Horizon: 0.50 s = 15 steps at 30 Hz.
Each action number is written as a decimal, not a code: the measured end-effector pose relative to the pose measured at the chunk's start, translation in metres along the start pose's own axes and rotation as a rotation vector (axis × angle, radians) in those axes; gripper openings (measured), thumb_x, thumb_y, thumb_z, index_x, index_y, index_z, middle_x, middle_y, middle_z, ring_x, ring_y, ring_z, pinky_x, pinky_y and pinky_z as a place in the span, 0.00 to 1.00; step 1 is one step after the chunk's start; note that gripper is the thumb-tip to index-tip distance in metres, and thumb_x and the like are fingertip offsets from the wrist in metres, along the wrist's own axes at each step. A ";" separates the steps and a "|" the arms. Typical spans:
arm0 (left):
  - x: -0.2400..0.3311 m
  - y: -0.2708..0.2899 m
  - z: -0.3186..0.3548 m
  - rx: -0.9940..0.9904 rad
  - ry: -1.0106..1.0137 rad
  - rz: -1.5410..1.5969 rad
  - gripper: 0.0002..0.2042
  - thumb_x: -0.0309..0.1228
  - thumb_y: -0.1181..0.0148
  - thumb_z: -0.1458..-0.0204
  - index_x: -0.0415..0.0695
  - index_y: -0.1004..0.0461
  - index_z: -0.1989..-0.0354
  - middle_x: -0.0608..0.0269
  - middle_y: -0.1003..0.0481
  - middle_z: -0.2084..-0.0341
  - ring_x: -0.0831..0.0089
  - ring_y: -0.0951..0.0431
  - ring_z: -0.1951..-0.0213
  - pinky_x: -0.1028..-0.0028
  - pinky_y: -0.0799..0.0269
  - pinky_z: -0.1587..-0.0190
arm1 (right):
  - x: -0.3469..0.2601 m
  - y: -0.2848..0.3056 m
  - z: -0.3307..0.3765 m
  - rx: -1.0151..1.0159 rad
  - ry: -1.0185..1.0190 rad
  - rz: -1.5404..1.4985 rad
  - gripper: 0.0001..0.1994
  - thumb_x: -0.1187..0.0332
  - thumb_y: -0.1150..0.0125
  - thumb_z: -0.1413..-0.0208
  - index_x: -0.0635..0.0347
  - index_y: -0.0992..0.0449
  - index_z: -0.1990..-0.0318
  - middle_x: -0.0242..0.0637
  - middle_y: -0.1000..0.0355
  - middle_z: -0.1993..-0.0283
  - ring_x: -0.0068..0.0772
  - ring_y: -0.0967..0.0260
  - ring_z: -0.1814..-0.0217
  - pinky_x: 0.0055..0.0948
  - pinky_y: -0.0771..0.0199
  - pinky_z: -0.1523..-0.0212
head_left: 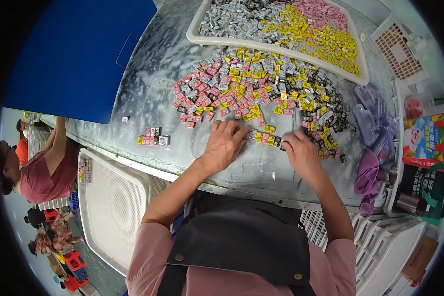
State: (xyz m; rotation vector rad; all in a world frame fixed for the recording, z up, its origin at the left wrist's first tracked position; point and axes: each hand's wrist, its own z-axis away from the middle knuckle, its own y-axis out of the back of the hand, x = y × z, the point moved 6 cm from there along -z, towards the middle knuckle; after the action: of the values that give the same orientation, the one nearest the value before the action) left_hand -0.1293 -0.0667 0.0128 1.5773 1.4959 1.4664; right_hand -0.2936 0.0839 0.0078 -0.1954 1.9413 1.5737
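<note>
A short row of small printed boxes [264, 138], pink, yellow and black, lies on the table between my two hands. The fingers of my left hand [224, 144] are closed at the row's left end. At its right end, the bent fingers and thumb of my right hand [302, 154] grip the last pieces. One loose yellow box [270, 129] sits just beyond the row. Below it, a clear plastic tray [249, 173] lies close to the table's front edge. A large heap of the same boxes [246, 91] spreads out beyond my hands.
A white tray [276, 48] full of sorted boxes stands at the back. To the left are a small grouped block of boxes [153, 138] and a blue panel [69, 59]. Purple cloths [367, 172] lie at right. Another person [47, 172] stands at far left.
</note>
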 end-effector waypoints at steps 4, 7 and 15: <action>0.003 -0.002 -0.003 0.009 -0.011 0.003 0.19 0.26 0.34 0.51 0.42 0.23 0.48 0.57 0.28 0.58 0.57 0.29 0.56 0.59 0.37 0.48 | -0.003 0.000 -0.042 0.000 -0.005 0.032 0.08 0.67 0.37 0.42 0.60 0.20 0.59 0.43 0.28 0.61 0.50 0.26 0.60 0.43 0.26 0.59; 0.002 -0.003 -0.003 0.003 -0.016 -0.014 0.17 0.29 0.35 0.49 0.43 0.23 0.50 0.56 0.28 0.60 0.58 0.29 0.55 0.58 0.37 0.48 | 0.007 -0.013 -0.065 -0.142 -0.040 0.026 0.08 0.67 0.35 0.44 0.60 0.20 0.60 0.44 0.27 0.62 0.51 0.25 0.61 0.46 0.26 0.60; 0.002 -0.003 -0.003 -0.024 -0.018 -0.047 0.19 0.29 0.34 0.51 0.37 0.24 0.50 0.54 0.28 0.58 0.54 0.30 0.53 0.56 0.39 0.44 | 0.015 0.009 -0.014 -0.100 -0.103 -0.032 0.13 0.66 0.32 0.46 0.63 0.24 0.56 0.45 0.28 0.60 0.50 0.25 0.62 0.46 0.26 0.60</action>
State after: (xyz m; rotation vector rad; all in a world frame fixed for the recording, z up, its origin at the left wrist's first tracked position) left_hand -0.1337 -0.0650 0.0115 1.5275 1.4895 1.4353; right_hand -0.3153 0.0776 0.0083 -0.1820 1.7750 1.6292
